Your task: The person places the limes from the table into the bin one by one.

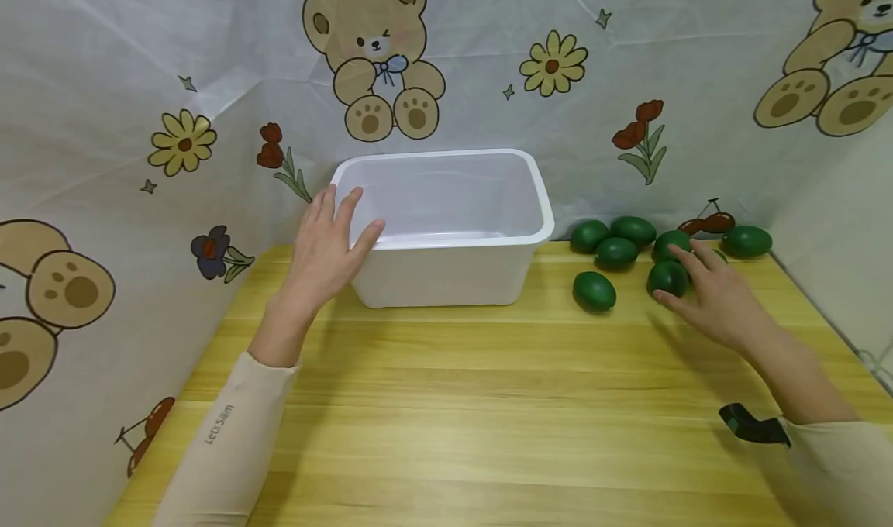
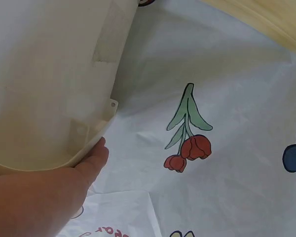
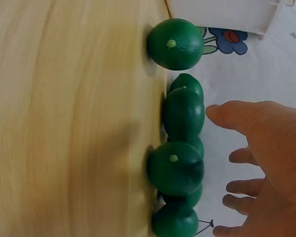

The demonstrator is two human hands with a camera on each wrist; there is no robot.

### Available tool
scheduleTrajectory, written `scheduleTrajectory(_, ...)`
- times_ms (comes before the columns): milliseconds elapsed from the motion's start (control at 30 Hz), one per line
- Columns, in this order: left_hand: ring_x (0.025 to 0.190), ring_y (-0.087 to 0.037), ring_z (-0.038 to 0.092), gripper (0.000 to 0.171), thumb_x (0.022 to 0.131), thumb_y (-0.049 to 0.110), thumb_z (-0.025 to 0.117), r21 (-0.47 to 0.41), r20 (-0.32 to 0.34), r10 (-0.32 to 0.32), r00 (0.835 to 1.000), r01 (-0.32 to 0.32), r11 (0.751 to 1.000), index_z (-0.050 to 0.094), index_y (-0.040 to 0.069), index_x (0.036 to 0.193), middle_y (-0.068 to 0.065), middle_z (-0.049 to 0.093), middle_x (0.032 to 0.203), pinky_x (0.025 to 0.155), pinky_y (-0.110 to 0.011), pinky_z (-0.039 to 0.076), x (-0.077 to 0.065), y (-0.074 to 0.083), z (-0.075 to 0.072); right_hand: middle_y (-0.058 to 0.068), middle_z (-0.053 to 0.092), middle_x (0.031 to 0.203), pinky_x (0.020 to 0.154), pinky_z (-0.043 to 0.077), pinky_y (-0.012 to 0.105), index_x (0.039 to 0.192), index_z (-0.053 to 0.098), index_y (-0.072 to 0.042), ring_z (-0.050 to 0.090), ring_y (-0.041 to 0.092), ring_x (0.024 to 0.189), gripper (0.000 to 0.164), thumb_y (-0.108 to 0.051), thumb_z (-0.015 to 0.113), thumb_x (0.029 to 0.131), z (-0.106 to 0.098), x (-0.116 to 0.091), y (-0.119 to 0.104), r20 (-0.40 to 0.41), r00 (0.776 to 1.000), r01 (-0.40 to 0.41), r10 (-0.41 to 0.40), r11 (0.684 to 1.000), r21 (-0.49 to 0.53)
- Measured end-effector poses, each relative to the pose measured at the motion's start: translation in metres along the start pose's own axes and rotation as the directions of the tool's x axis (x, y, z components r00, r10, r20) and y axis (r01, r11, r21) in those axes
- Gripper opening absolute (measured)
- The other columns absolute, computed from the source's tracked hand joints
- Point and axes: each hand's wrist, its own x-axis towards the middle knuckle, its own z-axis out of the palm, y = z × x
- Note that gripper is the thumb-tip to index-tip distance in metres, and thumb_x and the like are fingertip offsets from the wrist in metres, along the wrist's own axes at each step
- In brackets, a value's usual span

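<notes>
A white plastic bin (image 1: 446, 275) stands at the back of the table. My left hand (image 1: 324, 252) rests at its left rim, fingers spread and fairly straight; in the left wrist view, fingers (image 2: 94, 159) lie along the bin's outer side. Several green limes (image 1: 615, 253) are grouped to the right of the bin, with one lime (image 1: 594, 291) nearer the front. My right hand (image 1: 722, 298) hovers over the right part of the group, thumb and fingers apart, nearest a front lime (image 1: 667, 278). The right wrist view shows that hand (image 3: 274, 163) holding nothing. One lime is partly hidden behind its fingers.
The light wooden table (image 1: 474, 403) reaches back to a pale cloth (image 1: 474, 108) printed with bears and flowers. At the far right of the group a lime (image 1: 746, 242) lies close to the side wall (image 1: 830, 225). A black strap end (image 1: 753, 425) sticks out at the right wrist.
</notes>
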Motion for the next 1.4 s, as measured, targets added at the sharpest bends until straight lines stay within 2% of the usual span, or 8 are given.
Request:
scheduleTrajectory(167, 0.16, -0.047, 0.016, 0.088, 0.102, 0.066, 0.042, -0.018, -0.018, -0.052, 0.998, 0.052, 0.998, 0.031, 0.005, 0.164, -0.031, 0.019, 0.171, 0.124, -0.066, 0.023, 0.0, 0.001, 0.001, 0.046, 0.032, 0.155, 0.099, 0.037, 0.08, 0.153, 0.041, 0.009, 0.038, 0.068, 0.132, 0.075, -0.027, 0.075, 0.097, 0.007, 0.003, 0.001, 0.044, 0.999, -0.009, 0.008, 1.0, 0.016)
scheduleTrajectory(433, 0.161, -0.043, 0.019, 0.1, 0.095, 0.067, 0.056, -0.146, -0.055, -0.152, 0.987, 0.142, 0.979, 0.026, 0.002, 0.166, -0.02, 0.015, 0.176, 0.121, -0.071, 0.023, -0.002, -0.002, 0.005, 0.045, 0.042, 0.145, 0.1, 0.038, 0.079, 0.145, 0.048, 0.011, 0.041, 0.066, 0.128, 0.07, -0.011, 0.082, 0.088, 0.015, 0.004, 0.004, 0.037, 0.999, 0.039, -0.038, 0.999, -0.014)
scheduleTrajectory(533, 0.159, -0.043, 0.026, 0.103, 0.093, 0.064, 0.061, -0.25, -0.14, -0.22, 0.965, 0.18, 0.951, 0.025, 0.001, 0.166, -0.018, 0.019, 0.175, 0.123, -0.067, 0.026, -0.004, -0.004, 0.013, 0.043, 0.046, 0.142, 0.099, 0.039, 0.077, 0.143, 0.05, 0.009, 0.043, 0.064, 0.126, 0.067, -0.006, 0.081, 0.087, 0.016, 0.004, 0.004, 0.005, 0.999, 0.052, -0.052, 0.999, -0.016)
scheduleTrajectory(667, 0.154, -0.043, 0.035, 0.102, 0.09, 0.057, 0.066, -0.381, -0.237, -0.31, 0.921, 0.205, 0.902, 0.028, -0.001, 0.164, -0.021, 0.032, 0.17, 0.124, -0.058, 0.03, -0.007, -0.006, 0.023, 0.041, 0.052, 0.136, 0.096, 0.041, 0.076, 0.139, 0.055, 0.007, 0.047, 0.062, 0.123, 0.06, -0.004, 0.081, 0.086, 0.016, 0.004, 0.0, -0.03, 0.998, 0.057, -0.057, 0.998, -0.018)
scheduleTrajectory(767, 0.149, -0.044, 0.043, 0.097, 0.091, 0.054, 0.067, -0.405, -0.263, -0.327, 0.908, 0.204, 0.891, 0.034, -0.002, 0.162, -0.023, 0.041, 0.164, 0.122, -0.058, 0.035, -0.008, -0.005, 0.026, 0.042, 0.052, 0.134, 0.095, 0.041, 0.076, 0.137, 0.056, 0.007, 0.047, 0.062, 0.121, 0.058, -0.005, 0.082, 0.085, 0.015, 0.004, 0.0, -0.022, 0.999, 0.043, -0.043, 0.999, -0.024)
scheduleTrajectory(1067, 0.116, -0.047, 0.065, 0.072, 0.092, 0.038, 0.057, -0.376, -0.412, -0.288, 0.864, 0.126, 0.918, 0.053, -0.004, 0.15, -0.029, 0.066, 0.134, 0.096, -0.058, 0.052, -0.007, -0.008, 0.036, 0.043, 0.056, 0.128, 0.09, 0.046, 0.074, 0.135, 0.058, 0.008, 0.055, 0.062, 0.114, 0.061, -0.012, 0.085, 0.085, 0.013, 0.004, 0.0, 0.003, 1.0, 0.013, -0.013, 1.0, -0.024)
scheduleTrajectory(1233, 0.096, -0.045, 0.061, 0.07, 0.09, 0.034, 0.05, -0.325, -0.439, -0.265, 0.859, 0.123, 0.938, 0.055, -0.004, 0.149, -0.029, 0.066, 0.112, 0.08, -0.054, 0.048, -0.007, -0.008, 0.037, 0.041, 0.063, 0.121, 0.088, 0.048, 0.072, 0.132, 0.061, 0.01, 0.059, 0.061, 0.108, 0.059, -0.014, 0.086, 0.085, 0.009, 0.006, 0.0, 0.038, 0.999, 0.026, -0.025, 0.999, -0.031)
scheduleTrajectory(1400, 0.091, -0.043, 0.057, 0.069, 0.09, 0.032, 0.049, -0.309, -0.452, -0.26, 0.853, 0.123, 0.943, 0.056, -0.004, 0.148, -0.029, 0.064, 0.104, 0.076, -0.052, 0.045, -0.007, -0.008, 0.037, 0.04, 0.064, 0.12, 0.086, 0.049, 0.07, 0.133, 0.062, 0.008, 0.061, 0.059, 0.105, 0.06, -0.019, 0.087, 0.085, 0.007, 0.006, 0.0, 0.055, 0.998, 0.026, -0.025, 1.0, -0.012)
